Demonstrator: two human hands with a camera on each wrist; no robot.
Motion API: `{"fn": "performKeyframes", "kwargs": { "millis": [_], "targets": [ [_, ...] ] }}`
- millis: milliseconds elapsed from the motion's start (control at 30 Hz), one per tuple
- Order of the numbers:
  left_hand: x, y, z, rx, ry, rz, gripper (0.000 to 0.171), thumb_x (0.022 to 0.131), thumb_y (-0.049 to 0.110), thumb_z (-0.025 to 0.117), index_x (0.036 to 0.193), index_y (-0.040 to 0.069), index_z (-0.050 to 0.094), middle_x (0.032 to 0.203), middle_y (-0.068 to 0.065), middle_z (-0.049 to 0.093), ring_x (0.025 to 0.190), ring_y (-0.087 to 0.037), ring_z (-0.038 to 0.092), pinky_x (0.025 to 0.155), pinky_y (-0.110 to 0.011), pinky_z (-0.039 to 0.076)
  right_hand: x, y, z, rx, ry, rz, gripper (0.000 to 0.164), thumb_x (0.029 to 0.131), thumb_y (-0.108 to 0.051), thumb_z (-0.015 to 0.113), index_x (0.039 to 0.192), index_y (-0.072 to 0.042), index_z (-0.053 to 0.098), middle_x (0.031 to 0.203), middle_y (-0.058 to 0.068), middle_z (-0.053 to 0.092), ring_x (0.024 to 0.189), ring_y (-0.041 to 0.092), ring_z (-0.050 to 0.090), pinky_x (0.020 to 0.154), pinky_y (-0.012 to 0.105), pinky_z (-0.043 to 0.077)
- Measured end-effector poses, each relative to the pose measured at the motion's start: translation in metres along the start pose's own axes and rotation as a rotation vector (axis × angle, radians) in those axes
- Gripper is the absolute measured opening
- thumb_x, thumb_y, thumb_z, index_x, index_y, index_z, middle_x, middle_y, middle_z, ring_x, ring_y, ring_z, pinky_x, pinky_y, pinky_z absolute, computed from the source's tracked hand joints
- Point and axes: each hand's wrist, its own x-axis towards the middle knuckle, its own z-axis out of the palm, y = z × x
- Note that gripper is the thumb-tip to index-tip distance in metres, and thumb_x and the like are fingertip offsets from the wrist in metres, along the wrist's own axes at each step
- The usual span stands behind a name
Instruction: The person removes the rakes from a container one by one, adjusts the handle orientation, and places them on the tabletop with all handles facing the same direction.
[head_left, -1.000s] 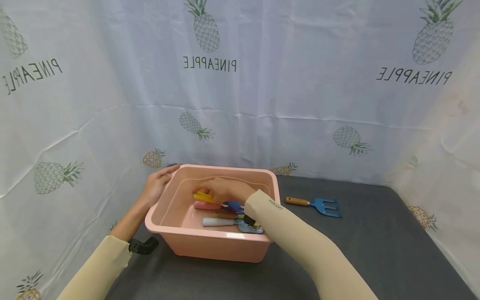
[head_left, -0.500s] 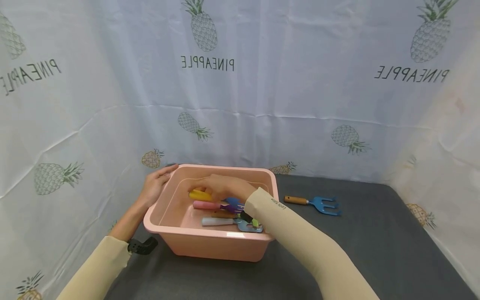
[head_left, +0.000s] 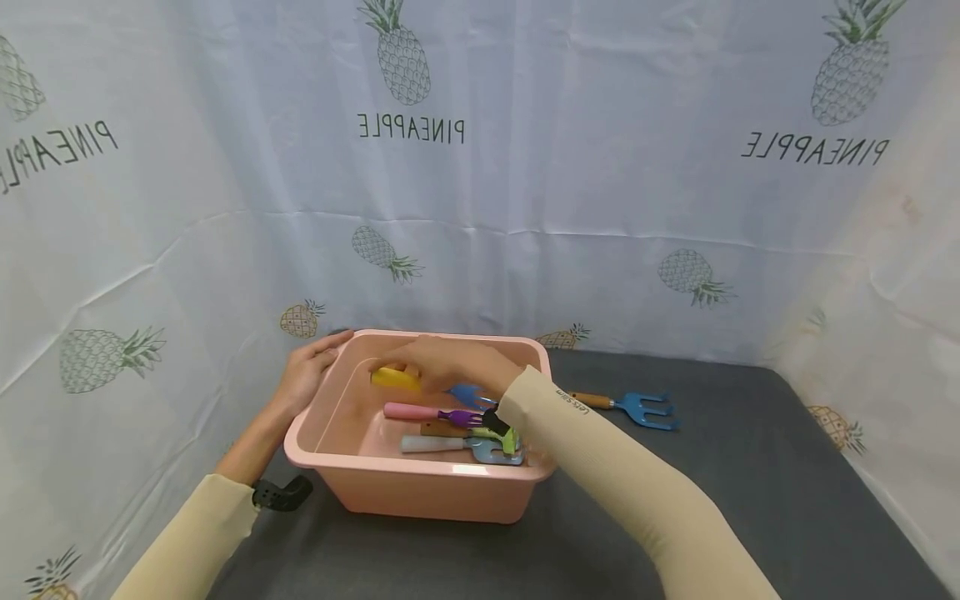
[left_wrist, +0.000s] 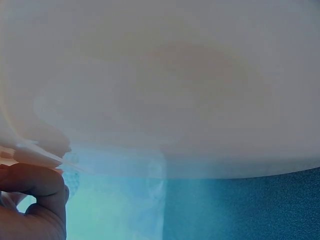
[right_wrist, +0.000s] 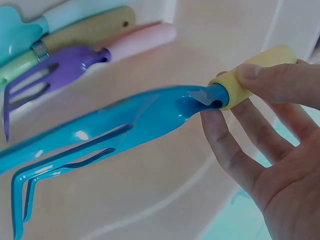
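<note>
Right hand: the right hand (head_left: 442, 362) is inside the tub (head_left: 431, 500), grasping the yellow handle (head_left: 395, 379) of the blue rake (right_wrist: 145, 115); in the right wrist view the thumb presses along the top of the handle, with the other fingers bent beneath it.
Right arm: the sleeve (head_left: 622, 475) rises from lower right and crosses the tub's right rim; the wrist is angled so that the fingers point left.
Left hand: the left hand (head_left: 303, 379) grasps the tub's left rim near the far corner, its fingers bent in the left wrist view; the forearm slants up from lower left.
Rake: within the tub, toward the far wall, its tines on the wrist side; contact with the tub floor cannot be told.
Tub contents: nearer than the rake lie the purple fork (head_left: 461, 417) with a pink handle, the green tool (head_left: 512, 442) with a wooden handle, and the white-handled tool (head_left: 432, 444), handles to the left.
Counter: on the dark counter (head_left: 750, 467), right of the tub, lies the wooden-handled rake (head_left: 642, 408), tines to the right.
</note>
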Motion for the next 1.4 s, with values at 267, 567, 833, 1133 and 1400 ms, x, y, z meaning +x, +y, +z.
{"fn": "performKeyframes", "kwargs": {
  "millis": [267,567,833,1133,1400],
  "targets": [
    [0.001,0.000,-0.001,0.016,0.001,0.001,0.043,0.109,0.010,0.041,0.150,0.000,0.052,0.152,-0.027,0.051,0.097,0.019,0.055,0.083,-0.005,0.048,-0.015,-0.012,-0.024,-0.034,0.040,-0.003,0.081,0.086,0.018,0.052,0.151,-0.032,0.052,0.129,0.004,0.068,0.076,0.019,0.054,0.054,0.019,0.037],
    [0.001,-0.001,-0.001,0.026,-0.004,-0.013,0.043,0.110,0.011,0.040,0.150,0.001,0.051,0.153,-0.027,0.050,0.095,0.019,0.055,0.082,-0.006,0.048,-0.032,-0.027,-0.043,-0.058,0.067,-0.034,0.086,0.085,0.019,0.051,0.154,-0.032,0.049,0.125,0.003,0.066,0.075,0.017,0.049,0.055,0.019,0.034],
    [0.000,0.001,-0.001,0.038,-0.004,-0.024,0.043,0.110,0.012,0.040,0.151,0.002,0.051,0.154,-0.025,0.049,0.096,0.020,0.053,0.083,-0.005,0.047,-0.043,-0.028,-0.054,-0.066,0.090,-0.040,0.084,0.086,0.019,0.050,0.153,-0.032,0.050,0.139,0.003,0.065,0.090,0.018,0.060,0.059,0.019,0.042],
    [0.002,0.002,0.000,0.033,0.009,0.012,0.042,0.109,0.008,0.041,0.148,-0.004,0.052,0.150,-0.028,0.052,0.094,0.021,0.055,0.083,-0.004,0.048,-0.066,-0.025,-0.067,-0.044,0.141,-0.039,0.079,0.087,0.017,0.055,0.151,-0.029,0.053,0.140,-0.003,0.065,0.114,0.016,0.064,0.093,0.029,0.059],
    [-0.001,0.002,0.000,0.038,-0.007,-0.006,0.044,0.110,0.012,0.040,0.151,0.000,0.051,0.152,-0.026,0.051,0.096,0.020,0.055,0.084,-0.005,0.049,-0.085,-0.022,-0.074,-0.058,0.163,-0.025,0.063,0.095,-0.008,0.070,0.151,-0.031,0.054,0.135,-0.005,0.067,0.118,0.014,0.063,0.104,0.036,0.056]
  ]
}}
